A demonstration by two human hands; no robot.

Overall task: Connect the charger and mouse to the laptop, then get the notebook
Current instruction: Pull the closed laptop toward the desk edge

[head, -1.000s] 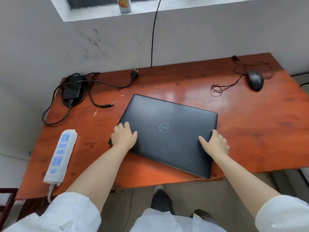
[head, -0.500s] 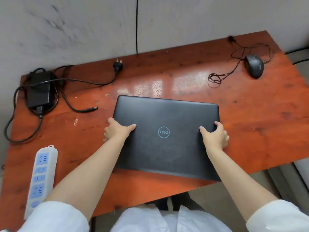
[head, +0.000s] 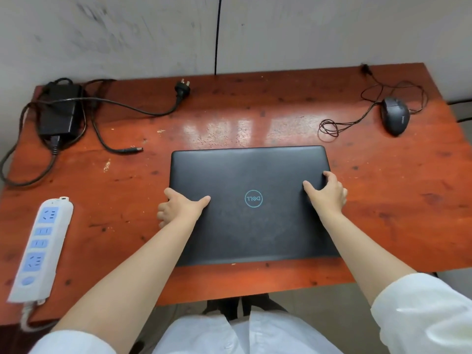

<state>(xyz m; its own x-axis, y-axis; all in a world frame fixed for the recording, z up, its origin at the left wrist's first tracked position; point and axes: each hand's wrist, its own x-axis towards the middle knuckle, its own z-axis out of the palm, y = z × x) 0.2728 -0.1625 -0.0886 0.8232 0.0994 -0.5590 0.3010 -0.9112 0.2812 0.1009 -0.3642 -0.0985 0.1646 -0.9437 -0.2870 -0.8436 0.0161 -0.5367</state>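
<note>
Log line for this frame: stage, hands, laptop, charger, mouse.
stage: positioning laptop | left hand, right hand: gripping laptop sides | laptop: closed | charger: unplugged | mouse: unconnected

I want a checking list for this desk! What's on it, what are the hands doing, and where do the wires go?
Surface: red-brown wooden desk, scuffed and glossy.
Job's things: closed black laptop flat in the middle; charger brick far left; mouse far right; notebook: nothing seen.
Clutter: white power strip near left edge.
Hands: left hand and right hand grip the laptop's side edges.
Cables: charger plug and barrel tip lie loose; mouse cord coiled, unconnected.
Surroundings: grey wall, one black cable hanging down it.
</note>
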